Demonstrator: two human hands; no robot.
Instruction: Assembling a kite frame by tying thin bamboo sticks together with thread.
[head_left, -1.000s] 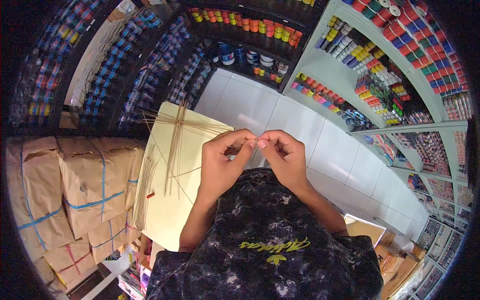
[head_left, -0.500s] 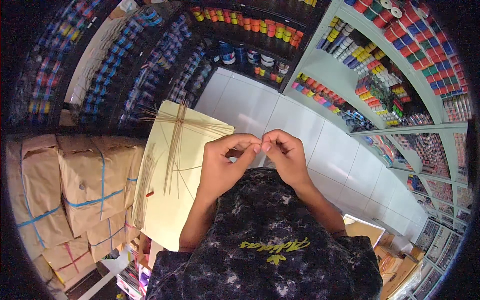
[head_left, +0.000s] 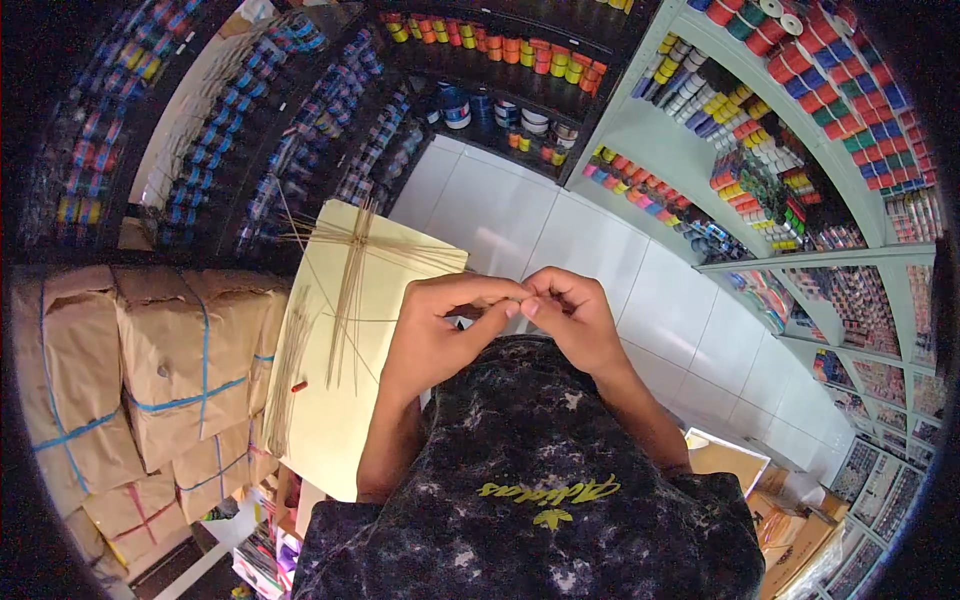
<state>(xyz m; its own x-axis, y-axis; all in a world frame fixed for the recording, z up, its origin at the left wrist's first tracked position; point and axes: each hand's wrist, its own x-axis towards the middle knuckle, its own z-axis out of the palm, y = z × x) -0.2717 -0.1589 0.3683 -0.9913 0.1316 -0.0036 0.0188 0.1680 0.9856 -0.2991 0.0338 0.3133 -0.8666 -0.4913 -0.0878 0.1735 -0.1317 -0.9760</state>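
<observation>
My left hand and my right hand meet in front of my chest, thumbs and forefingers pinched together at the tips. What lies between the fingertips is too small to make out. A thin strand reaches left from beside my left hand, over a pale yellow sheet or board. On that surface lies a crossed bundle of thin brown sticks or wires. More thin strands lie along its left side, with a small red piece beside them.
Brown paper parcels tied with blue string are stacked at the left. Dark shelves with coloured spools stand at the back, and pale green shelves with more spools on the right. Cardboard boxes sit at the lower right.
My left hand has shifted slightly left and its fingers now press closer against my right fingertips. A long thin strand now slants across the yellow surface at a different angle.
</observation>
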